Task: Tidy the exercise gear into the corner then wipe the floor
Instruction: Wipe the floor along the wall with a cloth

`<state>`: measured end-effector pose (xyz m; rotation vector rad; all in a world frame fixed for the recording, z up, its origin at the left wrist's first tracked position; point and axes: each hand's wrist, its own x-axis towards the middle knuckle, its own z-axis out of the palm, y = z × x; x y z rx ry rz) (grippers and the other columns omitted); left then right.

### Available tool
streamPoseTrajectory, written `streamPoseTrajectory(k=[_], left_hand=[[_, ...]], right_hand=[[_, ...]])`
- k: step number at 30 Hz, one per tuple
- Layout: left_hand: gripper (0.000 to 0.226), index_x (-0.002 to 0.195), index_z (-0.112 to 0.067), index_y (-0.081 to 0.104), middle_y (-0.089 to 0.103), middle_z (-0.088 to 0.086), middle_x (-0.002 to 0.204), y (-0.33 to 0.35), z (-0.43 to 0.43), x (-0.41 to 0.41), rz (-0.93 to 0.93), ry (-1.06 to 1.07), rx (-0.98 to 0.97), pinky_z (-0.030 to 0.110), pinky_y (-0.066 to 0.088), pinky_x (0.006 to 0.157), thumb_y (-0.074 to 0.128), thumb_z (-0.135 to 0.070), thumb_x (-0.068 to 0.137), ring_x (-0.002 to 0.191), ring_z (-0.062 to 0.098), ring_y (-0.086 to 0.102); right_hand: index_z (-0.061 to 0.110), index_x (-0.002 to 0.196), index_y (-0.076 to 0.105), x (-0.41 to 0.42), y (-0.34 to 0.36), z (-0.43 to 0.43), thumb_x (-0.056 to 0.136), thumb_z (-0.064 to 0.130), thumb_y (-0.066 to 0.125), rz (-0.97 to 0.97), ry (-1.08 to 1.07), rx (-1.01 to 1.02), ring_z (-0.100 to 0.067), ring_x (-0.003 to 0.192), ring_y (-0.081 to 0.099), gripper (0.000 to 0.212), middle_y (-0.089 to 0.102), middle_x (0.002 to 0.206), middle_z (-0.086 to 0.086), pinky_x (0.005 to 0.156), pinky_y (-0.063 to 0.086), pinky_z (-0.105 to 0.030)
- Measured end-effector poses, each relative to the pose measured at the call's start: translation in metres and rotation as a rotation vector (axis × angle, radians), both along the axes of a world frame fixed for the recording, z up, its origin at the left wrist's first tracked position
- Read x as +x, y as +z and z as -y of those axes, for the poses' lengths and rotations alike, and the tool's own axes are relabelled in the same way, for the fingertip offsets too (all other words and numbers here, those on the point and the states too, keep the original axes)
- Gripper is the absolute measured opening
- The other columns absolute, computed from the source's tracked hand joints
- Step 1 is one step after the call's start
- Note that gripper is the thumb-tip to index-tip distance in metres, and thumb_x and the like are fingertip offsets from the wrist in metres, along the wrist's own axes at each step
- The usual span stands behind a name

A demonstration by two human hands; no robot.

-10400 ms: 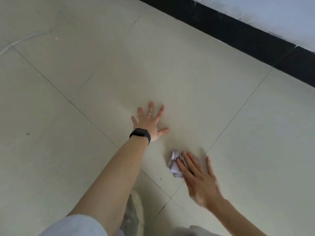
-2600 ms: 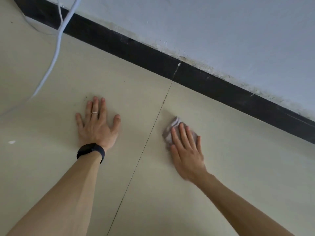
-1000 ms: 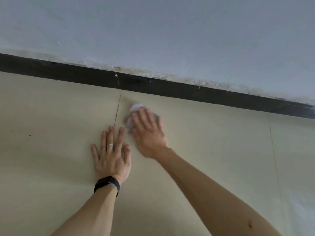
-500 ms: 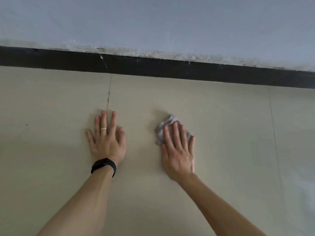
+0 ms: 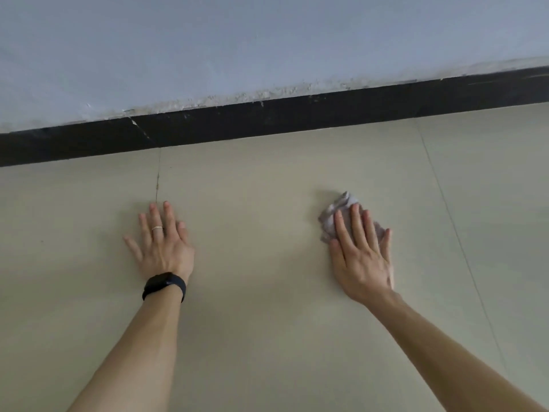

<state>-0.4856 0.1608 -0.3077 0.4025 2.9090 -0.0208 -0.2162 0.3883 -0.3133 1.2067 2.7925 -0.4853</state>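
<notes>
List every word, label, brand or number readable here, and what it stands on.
None can be read.
The black wristband has a dark face, with no lettering visible.
The crumpled cloth under the right hand, the ring on the left hand, the black skirting board, the floor tiles and the wall show no print.

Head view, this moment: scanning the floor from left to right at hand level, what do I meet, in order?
left hand flat on the floor → right hand pressing flat on the crumpled cloth → floor seam
</notes>
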Motion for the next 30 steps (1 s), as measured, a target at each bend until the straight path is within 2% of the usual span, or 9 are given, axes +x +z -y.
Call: streamPoseTrajectory(k=[4, 7, 9, 13, 16, 21, 23, 28, 30], left_hand=[[0.061, 0.158, -0.029, 0.004, 0.000, -0.001, 0.166, 0.005, -0.037, 0.070, 0.005, -0.185, 0.107, 0.057, -0.001, 0.120, 0.019, -0.046, 0.101, 0.153, 0.020, 0.000], [0.065, 0.156, -0.037, 0.017, 0.009, 0.000, 0.166, -0.001, -0.080, 0.134, 0.054, -0.409, 0.158, 0.058, 0.004, 0.118, 0.029, -0.053, 0.094, 0.152, 0.024, 0.010], [0.062, 0.155, -0.044, 0.014, 0.004, -0.004, 0.166, -0.005, -0.099, 0.153, 0.081, -0.434, 0.164, 0.058, 0.002, 0.118, 0.026, -0.052, 0.095, 0.153, 0.023, 0.007], [0.059, 0.153, -0.051, 0.004, -0.007, -0.012, 0.165, -0.016, -0.105, 0.155, 0.054, -0.395, 0.144, 0.057, 0.000, 0.119, 0.019, -0.055, 0.096, 0.153, 0.016, -0.002], [0.060, 0.153, -0.052, 0.007, -0.003, -0.013, 0.165, -0.016, -0.110, 0.156, 0.046, -0.397, 0.166, 0.058, 0.004, 0.120, 0.021, -0.054, 0.094, 0.153, 0.015, 0.002], [0.062, 0.153, -0.050, 0.010, -0.003, -0.013, 0.165, -0.013, -0.116, 0.162, 0.054, -0.401, 0.179, 0.058, 0.009, 0.119, 0.024, -0.054, 0.094, 0.152, 0.013, 0.003], [0.062, 0.153, -0.050, 0.006, -0.006, -0.014, 0.165, -0.012, -0.117, 0.164, 0.054, -0.402, 0.170, 0.057, 0.007, 0.120, 0.024, -0.054, 0.094, 0.153, 0.013, 0.002], [0.067, 0.154, -0.049, 0.007, -0.001, -0.011, 0.166, -0.012, -0.120, 0.161, 0.033, -0.395, 0.145, 0.056, 0.007, 0.118, 0.032, -0.053, 0.092, 0.153, 0.016, 0.006], [0.067, 0.154, -0.048, 0.009, 0.002, -0.010, 0.166, -0.013, -0.118, 0.158, 0.023, -0.397, 0.146, 0.056, 0.008, 0.118, 0.034, -0.052, 0.092, 0.152, 0.016, 0.008]], right_hand=[[0.035, 0.157, 0.021, 0.060, -0.001, 0.073, 0.103, 0.044, 0.031, -0.084, 0.585, 0.030, -0.018, 0.154, 0.008, 0.055, 0.014, 0.166, 0.003, 0.116, 0.017, -0.058], [0.039, 0.156, 0.021, 0.075, -0.002, 0.016, 0.104, 0.044, 0.030, -0.039, 0.788, 0.059, -0.015, 0.152, 0.015, 0.053, 0.018, 0.165, 0.006, 0.117, 0.016, -0.057], [0.039, 0.156, 0.019, 0.067, -0.001, -0.043, 0.103, 0.046, 0.025, -0.013, 0.529, 0.073, -0.010, 0.152, 0.009, 0.054, 0.014, 0.165, 0.007, 0.116, 0.017, -0.062], [0.042, 0.157, -0.001, 0.065, 0.010, -0.124, 0.104, 0.047, 0.014, 0.052, -0.161, -0.085, -0.011, 0.151, -0.016, 0.055, -0.013, 0.166, 0.009, 0.121, -0.007, -0.055], [0.036, 0.158, -0.002, 0.064, 0.008, -0.088, 0.104, 0.046, 0.013, 0.036, -0.085, -0.038, -0.019, 0.152, -0.018, 0.057, -0.014, 0.166, 0.003, 0.122, -0.006, -0.049], [0.033, 0.159, 0.010, 0.077, 0.008, -0.103, 0.106, 0.045, 0.019, 0.013, 0.602, 0.019, -0.022, 0.154, -0.004, 0.055, 0.001, 0.167, 0.005, 0.122, 0.007, -0.046], [0.034, 0.159, 0.005, 0.061, 0.007, -0.155, 0.104, 0.050, 0.013, 0.026, 0.473, 0.078, -0.021, 0.154, -0.007, 0.058, -0.004, 0.167, 0.005, 0.123, 0.010, -0.049], [0.014, 0.159, 0.003, -0.053, 0.006, -0.208, 0.102, 0.047, 0.020, 0.018, -0.424, -0.072, -0.037, 0.151, -0.013, 0.068, -0.008, 0.166, -0.015, 0.117, -0.008, -0.061], [0.015, 0.159, -0.001, -0.099, 0.008, -0.171, 0.103, 0.048, 0.020, 0.001, -0.349, -0.102, -0.036, 0.151, -0.015, 0.068, -0.011, 0.165, -0.015, 0.115, -0.013, -0.060]])
